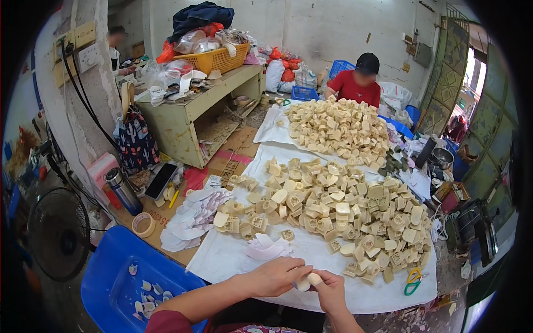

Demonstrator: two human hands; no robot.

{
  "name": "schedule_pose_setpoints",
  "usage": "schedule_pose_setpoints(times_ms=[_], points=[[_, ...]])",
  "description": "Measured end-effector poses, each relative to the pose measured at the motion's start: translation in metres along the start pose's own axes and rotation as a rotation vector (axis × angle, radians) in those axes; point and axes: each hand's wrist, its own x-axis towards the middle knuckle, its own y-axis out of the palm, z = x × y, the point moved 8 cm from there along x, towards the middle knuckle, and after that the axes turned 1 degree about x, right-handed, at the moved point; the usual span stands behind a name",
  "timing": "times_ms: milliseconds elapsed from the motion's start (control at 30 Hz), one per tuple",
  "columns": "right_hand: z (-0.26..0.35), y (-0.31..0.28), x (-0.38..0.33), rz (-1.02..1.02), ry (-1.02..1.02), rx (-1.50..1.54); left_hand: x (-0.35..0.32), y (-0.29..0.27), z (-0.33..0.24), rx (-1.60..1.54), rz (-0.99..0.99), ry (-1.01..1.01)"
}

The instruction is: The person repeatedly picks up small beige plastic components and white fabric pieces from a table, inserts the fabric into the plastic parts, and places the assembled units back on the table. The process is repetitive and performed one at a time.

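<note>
Near the table's front edge, my left hand [277, 276] and my right hand [331, 289] meet, fingers closed around a small pale shoe heel [302, 284]. A whitish strip seems to lie against it, partly hidden by my fingers. Just beyond my left hand, a few white curved strips [267, 247] lie on the white cloth [230, 261]. Farther off spreads a large heap of cream shoe heels [333, 200], many showing hollow, ribbed undersides. To its left is a fanned stack of the same white strips [194, 219].
Scissors [413, 281] with yellow and green handles lie right. A blue tub [111, 283] holding several finished-looking pieces stands lower left, beside a fan [60, 233]. Tape [144, 225], a flask [123, 191] and a phone [161, 181] sit left. A red-shirted person [355, 86] sits behind another heel pile [338, 127].
</note>
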Motion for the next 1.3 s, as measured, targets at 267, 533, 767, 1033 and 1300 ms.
schedule_pose_setpoints(times_ms=[267, 533, 767, 1033, 1300], points=[[0.033, 0.007, 0.005, -0.098, -0.313, -0.435, 0.008, -0.008, -0.002, 0.078, -0.097, -0.145], [0.034, 0.002, 0.017, -0.103, -0.278, -0.263, 0.016, -0.012, -0.003, 0.117, -0.281, -0.215], [0.026, 0.003, 0.027, -0.075, -0.228, 0.113, 0.017, -0.019, -0.005, 0.113, -0.480, -0.286], [0.037, 0.022, 0.039, -0.019, -0.171, 0.149, 0.010, -0.016, 0.019, 0.030, -0.586, -0.499], [0.030, 0.027, 0.038, 0.003, -0.083, 0.213, 0.010, -0.014, 0.025, 0.111, -0.588, -0.553]])
